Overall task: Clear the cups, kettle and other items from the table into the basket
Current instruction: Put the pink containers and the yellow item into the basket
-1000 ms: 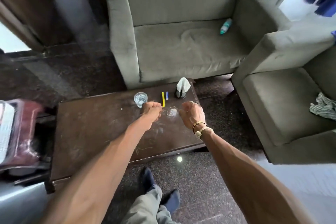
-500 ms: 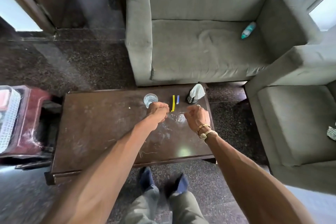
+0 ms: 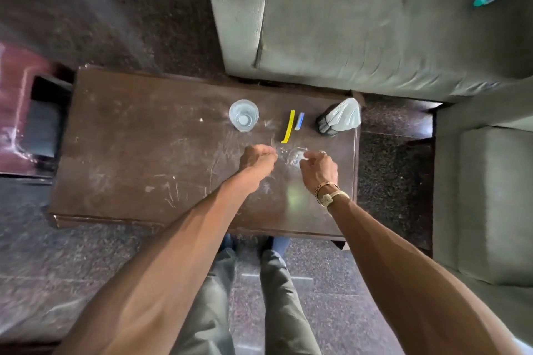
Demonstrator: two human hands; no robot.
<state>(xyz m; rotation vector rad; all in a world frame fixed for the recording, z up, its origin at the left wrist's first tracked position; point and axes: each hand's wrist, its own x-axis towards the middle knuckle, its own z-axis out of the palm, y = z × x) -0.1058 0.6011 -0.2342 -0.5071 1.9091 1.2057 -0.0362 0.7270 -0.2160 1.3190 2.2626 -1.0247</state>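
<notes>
While glass (image 3: pixel 243 115), strips (image 3: pixel 288 125) and holder (image 3: pixel 339 119) remain on the counter (image 3: pixel 129 153), left hand (image 3: pixel 258 157) and right hand (image 3: pixel 318 168) are curled beside a clear item (image 3: pixel 291 155); grip cannot be told.

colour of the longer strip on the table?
Yellow: the long thin strip, clearest in the head view.

Looks dim and soft under diffuse daylight, glares pale on the table (image 3: pixel 129 138), smears with motion blur leftward, bends at the wide-angle edges.
</notes>
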